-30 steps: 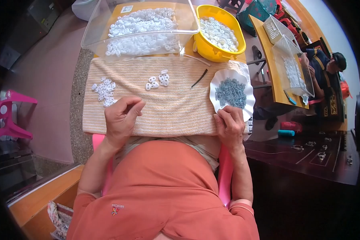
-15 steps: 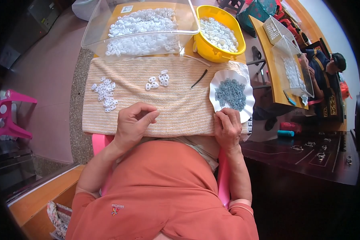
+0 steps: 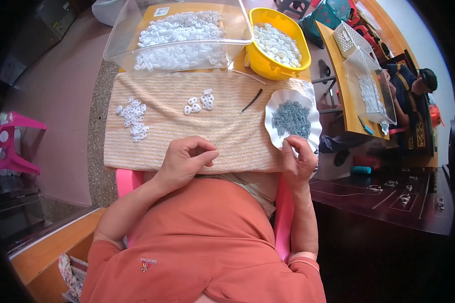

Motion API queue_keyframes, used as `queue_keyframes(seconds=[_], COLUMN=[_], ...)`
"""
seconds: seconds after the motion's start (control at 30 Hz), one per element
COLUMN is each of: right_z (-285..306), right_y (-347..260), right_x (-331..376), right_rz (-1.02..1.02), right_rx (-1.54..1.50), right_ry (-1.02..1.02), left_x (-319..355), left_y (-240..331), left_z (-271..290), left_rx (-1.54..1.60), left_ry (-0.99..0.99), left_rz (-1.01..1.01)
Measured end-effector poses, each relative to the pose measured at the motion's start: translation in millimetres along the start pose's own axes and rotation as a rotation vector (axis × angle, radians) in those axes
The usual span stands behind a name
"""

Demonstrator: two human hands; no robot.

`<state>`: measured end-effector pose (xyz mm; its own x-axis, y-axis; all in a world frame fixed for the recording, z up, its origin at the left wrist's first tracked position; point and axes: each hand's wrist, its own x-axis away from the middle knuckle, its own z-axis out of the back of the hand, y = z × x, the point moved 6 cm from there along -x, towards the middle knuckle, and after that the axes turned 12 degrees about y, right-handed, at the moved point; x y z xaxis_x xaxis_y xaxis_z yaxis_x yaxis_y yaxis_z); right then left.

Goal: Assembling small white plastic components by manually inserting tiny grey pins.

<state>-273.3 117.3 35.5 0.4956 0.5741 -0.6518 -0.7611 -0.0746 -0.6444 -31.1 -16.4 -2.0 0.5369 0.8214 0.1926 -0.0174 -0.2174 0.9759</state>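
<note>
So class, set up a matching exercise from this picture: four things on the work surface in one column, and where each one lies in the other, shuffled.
Things:
1. yellow bowl
2. white scalloped dish
3. clear plastic tub
4. thin dark stick

Places:
A. far left, behind the striped cloth
B. on the cloth, left of the dish
C. far right, beside the tub
D. right edge, by the right hand

Pairs: 1-C, 2-D, 3-A, 4-B
</note>
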Motion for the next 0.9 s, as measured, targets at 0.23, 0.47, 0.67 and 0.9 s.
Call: queue_keyframes(seconds=[0.23,0.47,0.67,0.9], right_z=[-14,-36,-41,-43], right_y=[7,-32,-28,-33], right_x=[7,16,23,28], right_rz=[-0.365,-0.553,-0.567,-0.611], right_rx=[-0.299,-0.608,-0.704,-0.672], right_ry=[-0.176,-0.281,-0.338,-0.356], left_x=[-8,-8,-6,-5], left_y=[8,8,7,-2], left_z=[-45,-74,-73,-71], left_rx=[0.151,0.310,0.344,0.411], left_ry=[-0.178,-0.397,-0.431,-0.448], left_rz=[0.240,0.339,0.383,0.419])
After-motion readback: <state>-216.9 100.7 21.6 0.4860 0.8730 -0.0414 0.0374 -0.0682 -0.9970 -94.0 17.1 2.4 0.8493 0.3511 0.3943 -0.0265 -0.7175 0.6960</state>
